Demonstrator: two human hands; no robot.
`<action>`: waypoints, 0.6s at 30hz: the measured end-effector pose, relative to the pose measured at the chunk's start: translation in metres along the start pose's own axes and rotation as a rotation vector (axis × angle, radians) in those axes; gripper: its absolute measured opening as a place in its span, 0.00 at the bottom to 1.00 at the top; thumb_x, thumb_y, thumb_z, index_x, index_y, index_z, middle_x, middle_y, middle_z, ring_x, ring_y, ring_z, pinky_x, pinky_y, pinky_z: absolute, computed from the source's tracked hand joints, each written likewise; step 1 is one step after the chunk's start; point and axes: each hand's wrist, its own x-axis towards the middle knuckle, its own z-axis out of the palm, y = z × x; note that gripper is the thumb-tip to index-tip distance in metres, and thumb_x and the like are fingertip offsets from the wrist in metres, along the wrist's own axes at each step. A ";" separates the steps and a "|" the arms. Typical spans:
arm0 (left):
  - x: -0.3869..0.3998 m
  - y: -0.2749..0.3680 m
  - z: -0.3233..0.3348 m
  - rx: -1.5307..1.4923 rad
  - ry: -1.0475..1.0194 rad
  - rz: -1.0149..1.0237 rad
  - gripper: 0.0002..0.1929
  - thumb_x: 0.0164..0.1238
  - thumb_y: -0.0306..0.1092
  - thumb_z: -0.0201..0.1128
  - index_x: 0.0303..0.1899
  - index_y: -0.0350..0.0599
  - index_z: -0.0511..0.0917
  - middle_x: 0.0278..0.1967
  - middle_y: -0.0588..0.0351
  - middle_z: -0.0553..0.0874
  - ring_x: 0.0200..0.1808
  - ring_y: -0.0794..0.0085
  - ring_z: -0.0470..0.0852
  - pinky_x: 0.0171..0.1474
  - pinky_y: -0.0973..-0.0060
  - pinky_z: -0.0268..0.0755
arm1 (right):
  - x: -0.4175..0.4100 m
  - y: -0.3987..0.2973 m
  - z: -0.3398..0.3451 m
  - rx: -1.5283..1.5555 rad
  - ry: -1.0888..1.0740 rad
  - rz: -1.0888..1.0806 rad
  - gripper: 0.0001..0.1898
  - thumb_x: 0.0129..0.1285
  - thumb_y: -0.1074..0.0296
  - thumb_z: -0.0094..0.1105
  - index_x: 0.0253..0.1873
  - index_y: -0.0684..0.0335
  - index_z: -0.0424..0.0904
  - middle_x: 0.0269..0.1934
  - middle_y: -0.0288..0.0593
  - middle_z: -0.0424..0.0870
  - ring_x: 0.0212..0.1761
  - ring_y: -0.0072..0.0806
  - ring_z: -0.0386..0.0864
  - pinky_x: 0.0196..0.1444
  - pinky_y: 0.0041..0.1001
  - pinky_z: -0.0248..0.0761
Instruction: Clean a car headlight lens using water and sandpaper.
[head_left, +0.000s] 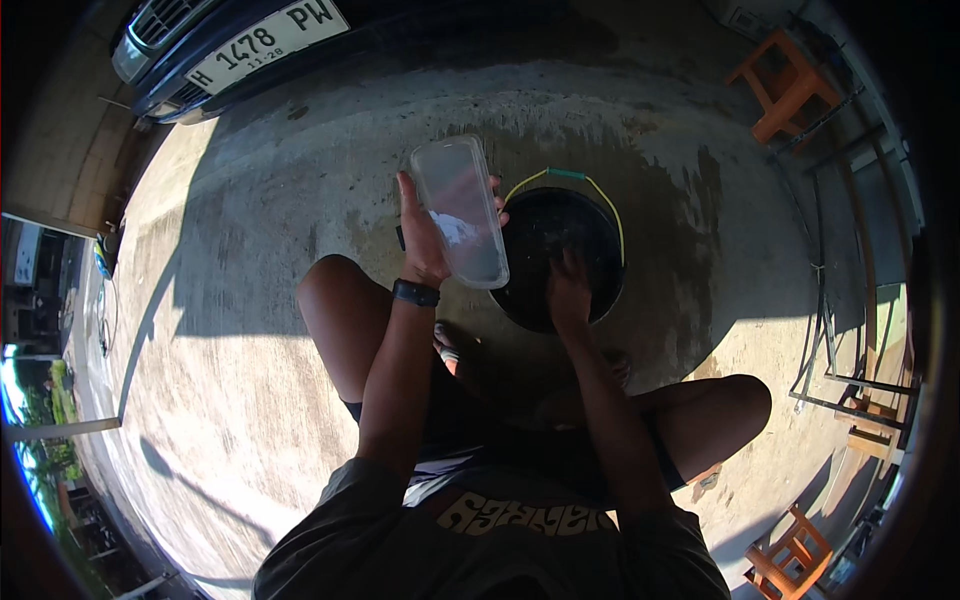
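Observation:
My left hand (424, 244) holds up a long, clear plastic container or lid (465, 202) with rounded corners. Its thumb lies along the near side and the fingertips curl round the far edge; the palm shows through the plastic. Just right of it, a round black bucket (525, 300) rests on the floor, with a yellow handle (619, 225) that has a green grip. My right hand (570, 289) reaches down into the bucket. Its fingers are dark and blurred against the inside, so whether they hold anything is unclear.
Wet patches mark the concrete floor (255, 262) around the bucket. A parked car (169, 82) with a plate stands at upper left. To the right are an orange plastic stool (787, 82), a metal frame (821, 262) and another orange stool (791, 559) lower down.

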 end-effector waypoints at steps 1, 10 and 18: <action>-0.002 0.000 0.001 -0.003 0.004 0.012 0.54 0.70 0.82 0.41 0.73 0.34 0.67 0.63 0.40 0.81 0.57 0.50 0.85 0.64 0.51 0.78 | 0.005 0.018 0.009 -0.053 -0.179 0.096 0.19 0.68 0.70 0.56 0.62 0.60 0.82 0.66 0.50 0.80 0.69 0.49 0.77 0.70 0.44 0.72; 0.004 -0.005 -0.003 -0.039 -0.036 -0.001 0.55 0.69 0.83 0.39 0.75 0.36 0.64 0.63 0.41 0.80 0.58 0.51 0.83 0.63 0.48 0.77 | 0.018 0.010 -0.003 0.864 -0.335 0.502 0.09 0.73 0.66 0.63 0.51 0.62 0.84 0.46 0.48 0.88 0.47 0.41 0.88 0.51 0.35 0.81; 0.014 -0.030 0.010 0.052 0.103 -0.003 0.52 0.71 0.82 0.35 0.72 0.37 0.68 0.61 0.43 0.82 0.56 0.54 0.84 0.63 0.55 0.77 | 0.070 -0.098 -0.122 1.003 0.042 0.209 0.13 0.70 0.64 0.72 0.47 0.67 0.81 0.44 0.41 0.85 0.46 0.31 0.83 0.49 0.30 0.76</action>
